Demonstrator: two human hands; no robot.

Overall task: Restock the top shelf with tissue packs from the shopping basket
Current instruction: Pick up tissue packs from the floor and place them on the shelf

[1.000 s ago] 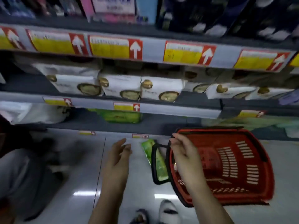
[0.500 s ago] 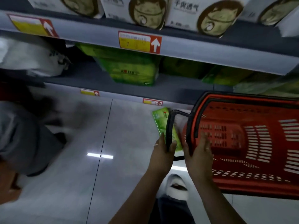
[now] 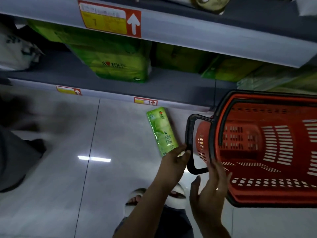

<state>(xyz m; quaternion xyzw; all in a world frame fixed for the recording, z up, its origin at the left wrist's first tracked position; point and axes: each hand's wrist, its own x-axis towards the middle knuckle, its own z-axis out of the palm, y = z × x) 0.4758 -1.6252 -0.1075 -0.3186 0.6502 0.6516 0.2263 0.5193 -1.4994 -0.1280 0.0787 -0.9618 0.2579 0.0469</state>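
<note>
The shopping basket [image 3: 267, 152] stands tilted, and I see no packs inside. One tissue pack [image 3: 162, 131] lies on the floor just beside the basket handle [image 3: 189, 134]. My right hand [image 3: 209, 191], fingers straight and spread, steadies the rim. My left hand [image 3: 175, 159] covers the pack's near end; I cannot tell whether it is gripping. I should pinch across the width before lifting.

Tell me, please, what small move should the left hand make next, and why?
Probably the left hand should close firmly on the near end of the green tissue pack and lift it. The pack lies on the floor beside the basket, the fingers reach its end, and the basket looks empty.
</note>
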